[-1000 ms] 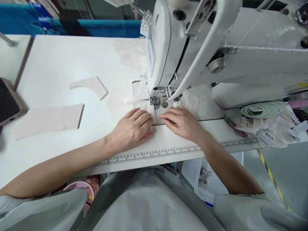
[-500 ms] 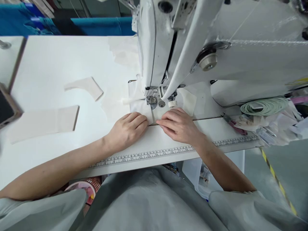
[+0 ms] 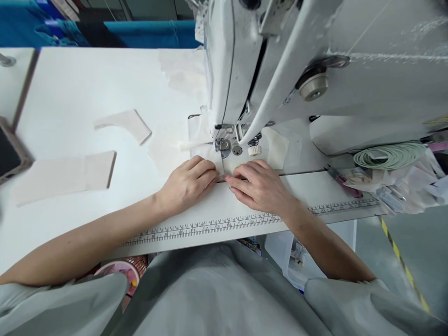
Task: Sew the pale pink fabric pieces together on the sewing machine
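Note:
A sewing machine's presser foot [image 3: 221, 144] rests over a thin white fabric piece [image 3: 206, 154]. My left hand [image 3: 191, 184] has its fingers curled together on the front edge of this fabric, left of the seam line. Just to the right, my right hand [image 3: 261, 186] pinches the same edge, with the index fingertip almost touching the left fingers. The fingertips partly hide the fabric between them. A cream fabric piece [image 3: 278, 148] lies beyond my right hand, under the machine arm.
Two pale cut pieces lie left on the table: a curved piece [image 3: 128, 123] and a rectangular piece [image 3: 80, 172]. A printed ruler [image 3: 206, 228] runs along the front edge. At right are thread snips [image 3: 345, 182], coiled green cord [image 3: 388, 155] and scraps. A plastic bin [image 3: 280, 242] stands below.
The view has shifted slightly, so the machine sits a little further right. My right fingertips have moved slightly left, closer to my left fingers. Both hands stay at the fabric's front edge.

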{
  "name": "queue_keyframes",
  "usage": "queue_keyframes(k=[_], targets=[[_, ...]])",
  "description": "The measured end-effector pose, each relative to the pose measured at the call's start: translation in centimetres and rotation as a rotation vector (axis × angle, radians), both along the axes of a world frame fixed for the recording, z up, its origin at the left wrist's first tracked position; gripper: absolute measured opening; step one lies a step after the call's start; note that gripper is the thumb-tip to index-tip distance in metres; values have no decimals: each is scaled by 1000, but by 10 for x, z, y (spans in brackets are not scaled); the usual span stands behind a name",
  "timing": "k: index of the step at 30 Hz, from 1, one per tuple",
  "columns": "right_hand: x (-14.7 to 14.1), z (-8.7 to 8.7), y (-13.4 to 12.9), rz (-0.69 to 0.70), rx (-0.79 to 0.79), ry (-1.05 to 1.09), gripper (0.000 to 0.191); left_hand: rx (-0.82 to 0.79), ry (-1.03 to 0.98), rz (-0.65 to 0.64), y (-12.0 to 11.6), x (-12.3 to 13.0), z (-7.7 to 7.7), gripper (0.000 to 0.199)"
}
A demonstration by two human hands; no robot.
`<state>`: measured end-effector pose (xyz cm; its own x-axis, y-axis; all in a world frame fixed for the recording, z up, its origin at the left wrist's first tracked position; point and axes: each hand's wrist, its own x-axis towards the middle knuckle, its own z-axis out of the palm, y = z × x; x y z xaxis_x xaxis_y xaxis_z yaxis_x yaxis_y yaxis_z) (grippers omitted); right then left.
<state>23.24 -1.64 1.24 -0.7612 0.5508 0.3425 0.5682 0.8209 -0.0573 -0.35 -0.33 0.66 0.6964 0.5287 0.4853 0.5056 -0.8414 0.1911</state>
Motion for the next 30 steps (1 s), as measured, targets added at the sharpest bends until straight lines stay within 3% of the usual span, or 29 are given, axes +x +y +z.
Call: queue_keyframes(k=[9, 22, 30], targets=[[5, -3, 2, -9, -52, 108, 19, 9, 52, -53, 4, -4, 6, 12], [6, -3, 2, 52, -47, 83, 23, 224, 143, -44, 3, -5, 8, 10], [7, -3, 2, 51, -52, 64, 24, 212, 154, -36, 4, -4, 8, 11]])
